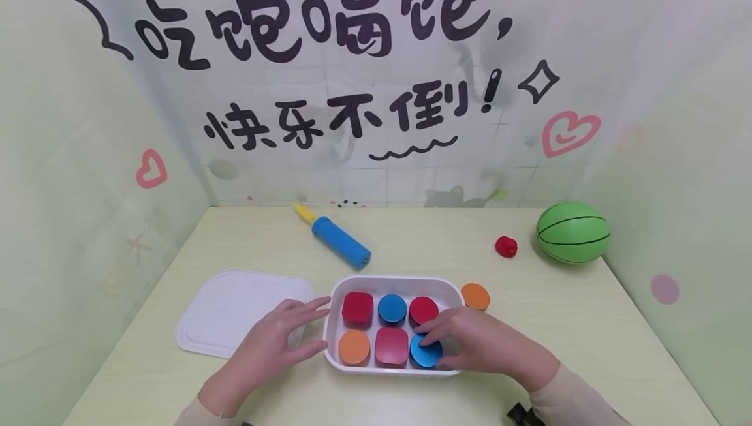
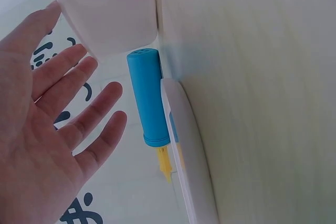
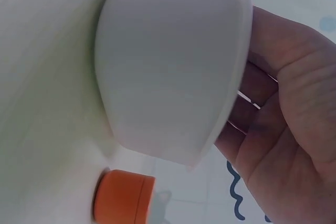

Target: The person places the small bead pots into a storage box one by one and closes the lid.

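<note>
A white rectangular tub holds several small lidded pots in two rows. The back row has a red square pot, a blue round pot and a red round pot. In front are an orange round pot, a pinkish-red square pot and another blue round pot. My right hand reaches over the tub's right rim, fingers and thumb bent about that front blue pot; the wrist view hides its fingertips behind the wall. My left hand spreads its fingers at the tub's left end, thumb touching the rim.
A white lid lies left of the tub, partly under the left hand. Behind stands a blue hand pump with a yellow nozzle. An orange round pot, a small red object and a green ball are on the right.
</note>
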`<state>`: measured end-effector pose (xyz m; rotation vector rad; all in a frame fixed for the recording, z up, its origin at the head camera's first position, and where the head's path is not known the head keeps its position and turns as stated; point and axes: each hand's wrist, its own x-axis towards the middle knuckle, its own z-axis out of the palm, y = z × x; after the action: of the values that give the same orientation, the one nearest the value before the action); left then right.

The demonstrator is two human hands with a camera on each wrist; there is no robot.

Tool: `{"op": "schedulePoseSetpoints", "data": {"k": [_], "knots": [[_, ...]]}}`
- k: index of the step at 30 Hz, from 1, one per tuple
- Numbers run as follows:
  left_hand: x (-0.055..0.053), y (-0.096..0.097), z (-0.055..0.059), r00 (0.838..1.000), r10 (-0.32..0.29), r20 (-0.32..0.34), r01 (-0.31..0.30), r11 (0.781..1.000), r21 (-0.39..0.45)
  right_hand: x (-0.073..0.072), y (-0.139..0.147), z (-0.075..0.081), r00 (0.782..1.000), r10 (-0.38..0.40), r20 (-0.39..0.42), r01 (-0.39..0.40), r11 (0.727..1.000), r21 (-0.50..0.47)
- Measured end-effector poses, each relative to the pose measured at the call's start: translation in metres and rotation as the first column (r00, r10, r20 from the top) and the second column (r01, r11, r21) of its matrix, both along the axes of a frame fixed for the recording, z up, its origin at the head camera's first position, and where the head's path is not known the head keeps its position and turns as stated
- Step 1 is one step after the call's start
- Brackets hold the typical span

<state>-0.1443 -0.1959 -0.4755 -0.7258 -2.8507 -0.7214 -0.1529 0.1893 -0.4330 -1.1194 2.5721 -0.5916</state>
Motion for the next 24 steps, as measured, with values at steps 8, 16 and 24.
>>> {"op": "schedulePoseSetpoints", "data": {"k": [8, 16, 24], "knots": [[0.0, 0.001, 0.001, 1.0, -0.002, -0.005, 0.002, 1.0, -0.004, 0.001, 0.02, 0.006, 0.994, -0.082, -0.072, 0.069, 0.984, -0.165], [0.0, 0.001, 0.0, 1.0, 0.002, 0.008, -0.002, 1.0, 0.003, -0.006, 0.046, 0.004, 0.949, -0.189, -0.254, 0.116, 0.954, -0.278], [0.0, 0.001, 0.0, 1.0, 0.004, 0.003, -0.004, 1.0, 0.0, -0.015, 0.069, -0.001, 0.889, -0.302, -0.345, 0.212, 0.938, -0.275]]}}
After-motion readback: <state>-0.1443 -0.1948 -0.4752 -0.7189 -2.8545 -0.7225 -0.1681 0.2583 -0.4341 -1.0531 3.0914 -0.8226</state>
